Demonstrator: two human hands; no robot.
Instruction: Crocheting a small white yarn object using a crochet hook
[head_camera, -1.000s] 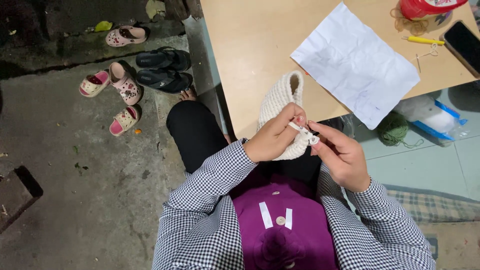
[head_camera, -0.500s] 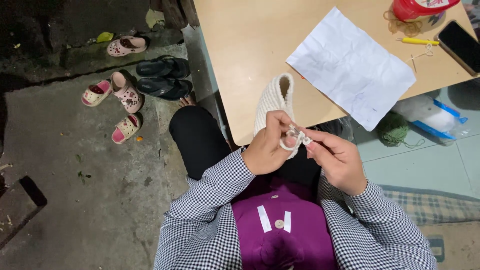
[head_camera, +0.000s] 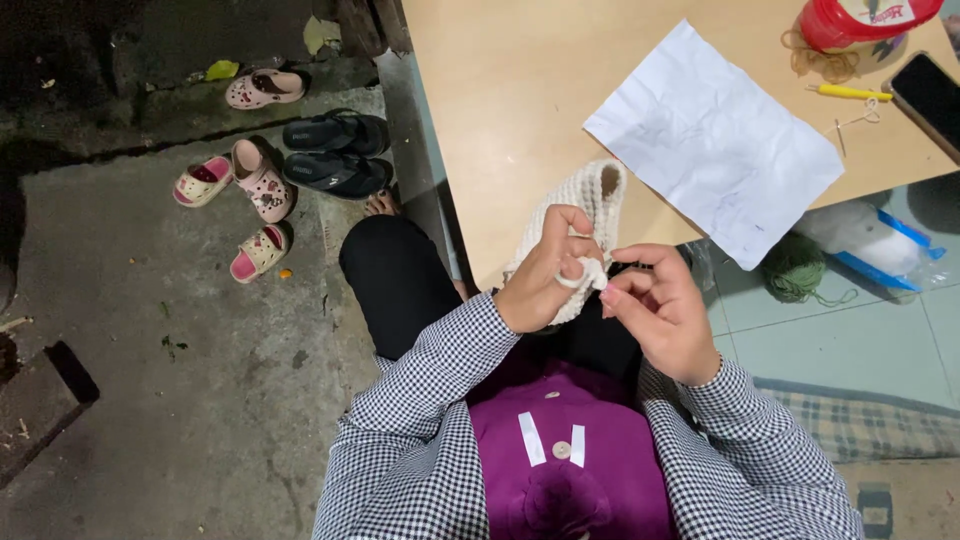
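Observation:
A cream crocheted piece (head_camera: 598, 198) hangs over the near edge of a wooden table (head_camera: 520, 110). My left hand (head_camera: 545, 270) grips its lower part, with a loop of cream yarn over the fingers. Right beside it, my right hand (head_camera: 660, 315) pinches the yarn end at the same spot, fingertips touching the left hand's. Whether a hook sits in the right hand is hidden. Both sleeves are black-and-white checked, over a purple garment.
On the table lie a white paper sheet (head_camera: 715, 140), a red container (head_camera: 865, 20), a yellow pen (head_camera: 848, 92) and a dark phone (head_camera: 928, 95). A green yarn ball (head_camera: 795, 268) and a plastic bag (head_camera: 870, 240) rest on the tiled floor. Several sandals (head_camera: 290, 165) lie at left.
The hands have stayed together at the crocheted piece. The left hand's fingers have curled over the yarn loop, and the small white end seen between the hands is now covered.

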